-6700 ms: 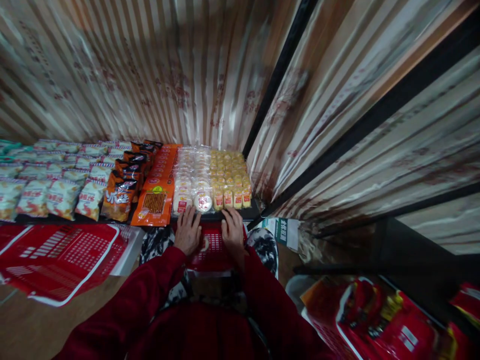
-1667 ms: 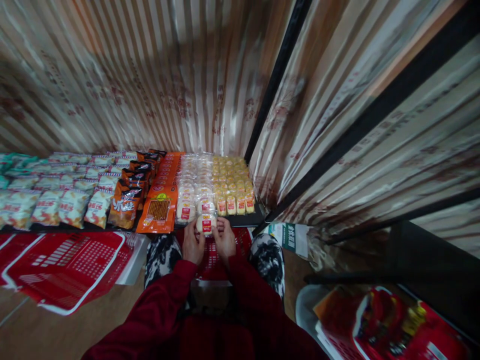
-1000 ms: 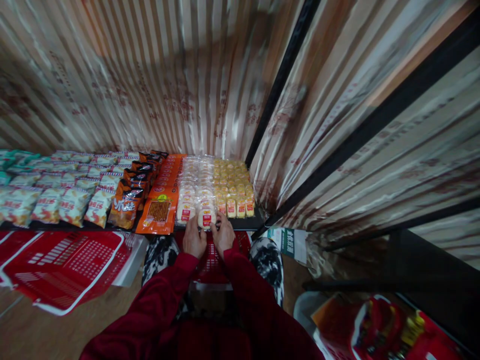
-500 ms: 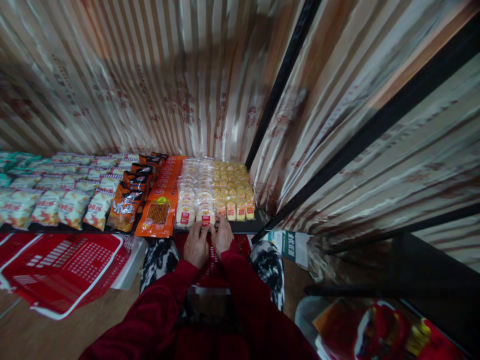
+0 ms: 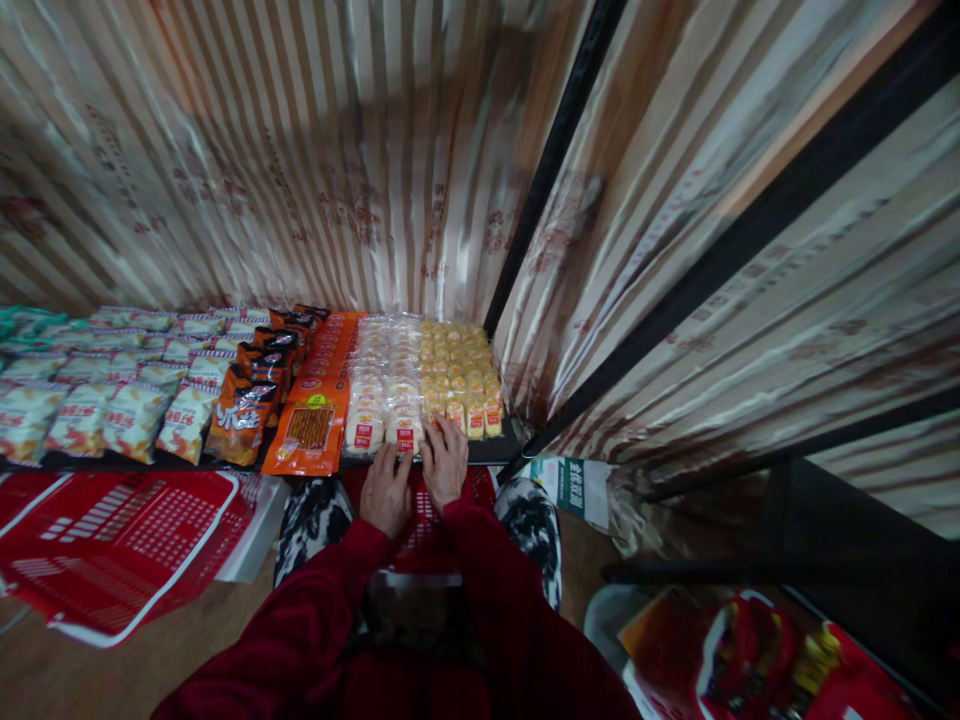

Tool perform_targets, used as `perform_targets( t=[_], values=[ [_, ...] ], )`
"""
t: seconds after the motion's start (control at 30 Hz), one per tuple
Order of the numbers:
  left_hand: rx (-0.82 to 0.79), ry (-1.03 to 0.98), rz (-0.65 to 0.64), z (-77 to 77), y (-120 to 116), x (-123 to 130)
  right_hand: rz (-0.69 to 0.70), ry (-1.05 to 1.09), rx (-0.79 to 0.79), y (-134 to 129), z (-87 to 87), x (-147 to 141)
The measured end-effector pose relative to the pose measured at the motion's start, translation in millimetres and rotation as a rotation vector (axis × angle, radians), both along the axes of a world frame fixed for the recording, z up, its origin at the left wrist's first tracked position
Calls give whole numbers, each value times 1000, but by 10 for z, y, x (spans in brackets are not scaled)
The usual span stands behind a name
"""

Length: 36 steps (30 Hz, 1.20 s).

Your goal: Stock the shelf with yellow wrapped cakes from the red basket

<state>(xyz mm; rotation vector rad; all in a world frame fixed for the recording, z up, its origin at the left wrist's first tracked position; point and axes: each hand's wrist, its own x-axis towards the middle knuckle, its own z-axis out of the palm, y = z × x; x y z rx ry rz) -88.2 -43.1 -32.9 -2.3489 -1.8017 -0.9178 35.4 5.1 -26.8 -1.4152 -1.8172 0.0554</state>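
Note:
My left hand [image 5: 388,494] is at the shelf's front edge, fingertips against the lower front of the white wrapped rice crackers [image 5: 405,425] with red labels. Its fingers are apart and stretched forward. Beside it, my right hand [image 5: 446,462] lies with outstretched fingers where the white packs meet the small yellow wrapped snacks [image 5: 474,410], covering part of the front ones. Nothing shows in either hand. Directly left of the white packs lies a flat orange snack bag [image 5: 307,425] with a window showing brown sticks.
Further left stand orange-black bags [image 5: 238,420] and rows of white snack bags [image 5: 131,420]. A red basket [image 5: 127,550] sits below the shelf [image 5: 506,450]. Black metal posts [image 5: 559,165] rise at right before a striped curtain [image 5: 315,130]. Red packages [image 5: 757,650] lie lower right.
My right hand has reached slightly forward, its fingers now stretched over the front packs. My left hand has moved slightly back and left, its fingers more apart. The view has shifted a little right.

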Motion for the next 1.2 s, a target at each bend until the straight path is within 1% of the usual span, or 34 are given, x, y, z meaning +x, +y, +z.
perform_targets(
  t=[0.17,0.4,0.67,0.83,1.2],
  values=[
    [32,-29,8,-32,2,29,49,-67,-47,29,-37,-30],
    [46,9,-20,-58,12,-10,27,-125,-47,25,-70,-66],
    [19,3,-35,-31,47,-15,2,-99,-45,41,-57,-114],
    [35,-2,-25,-27,71,-6,28,-89,-63,47,-41,-95],
    [58,59,8,-58,140,20,39,-136,29,82,-56,-48]
  ],
)
